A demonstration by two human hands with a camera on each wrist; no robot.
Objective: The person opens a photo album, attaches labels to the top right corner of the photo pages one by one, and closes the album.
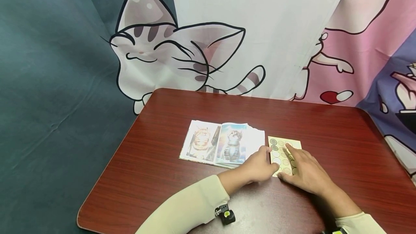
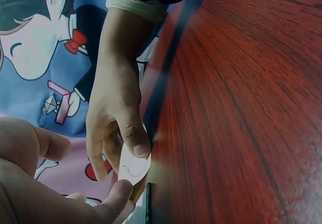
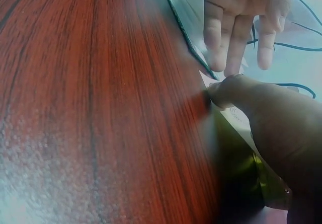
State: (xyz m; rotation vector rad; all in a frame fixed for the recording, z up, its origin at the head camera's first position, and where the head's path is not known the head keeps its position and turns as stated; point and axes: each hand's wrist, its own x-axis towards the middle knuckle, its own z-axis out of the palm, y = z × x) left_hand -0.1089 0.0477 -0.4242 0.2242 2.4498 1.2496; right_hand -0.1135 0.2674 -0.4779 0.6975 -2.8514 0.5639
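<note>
A pale yellow sheet of round stickers (image 1: 284, 162) lies on the table between both hands. My left hand (image 1: 260, 167) reaches its left edge, the thumb over the lower left of the sheet and the index finger extended near its upper left. On the right part rests my right hand (image 1: 307, 170), index finger stretched over the top and thumb at the near edge. The left wrist view shows the right thumb (image 2: 141, 148) on the sheet, close to the left thumb (image 2: 121, 189). In the right wrist view, left fingers (image 3: 236, 53) hang straight near the right thumb (image 3: 229, 90).
Left of the sheet lies an open book (image 1: 216, 142) with cat pictures, its right page partly behind the left hand. The dark red wooden table (image 1: 146, 176) extends around both. Behind it hangs a cloth backdrop (image 1: 276, 17) printed with cartoon cats.
</note>
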